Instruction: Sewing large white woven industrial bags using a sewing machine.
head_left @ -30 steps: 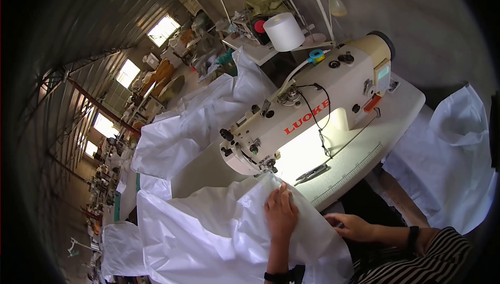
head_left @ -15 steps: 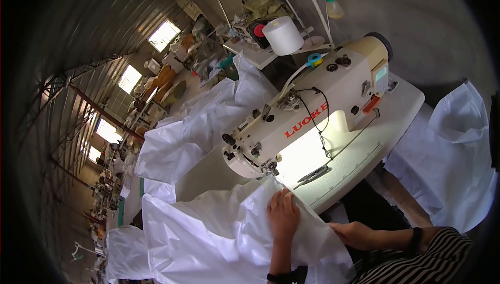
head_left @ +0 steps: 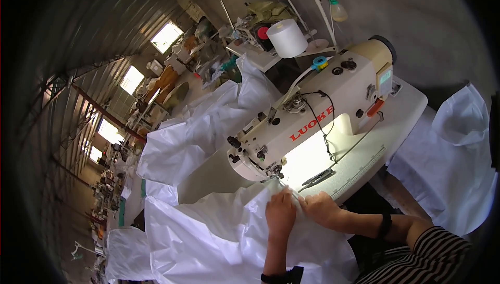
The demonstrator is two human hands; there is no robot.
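A large sheet of shiny white fabric [head_left: 208,226] spreads over the lower middle and runs up to the needle end of a cream sewing machine [head_left: 317,114]. My left hand [head_left: 280,212] is closed on the fabric's edge just in front of the needle area, knuckles up. Right beside it, my right hand [head_left: 320,210] pinches the same edge, its fingertips hidden where they meet the cloth. Thread snips [head_left: 317,178] lie on the machine bed next to my right hand, under the lamp's glow. The needle itself is too small to make out.
More white fabric [head_left: 208,122] is heaped behind the machine, and another white piece [head_left: 442,159] hangs at the right. A white thread cone [head_left: 287,38] stands at the back. A looped black cord [head_left: 325,133] dangles from the machine arm.
My right hand has moved up and left along the fabric edge, from lower right to close beside my left hand. The left hand stays near the needle. The view has shifted slightly.
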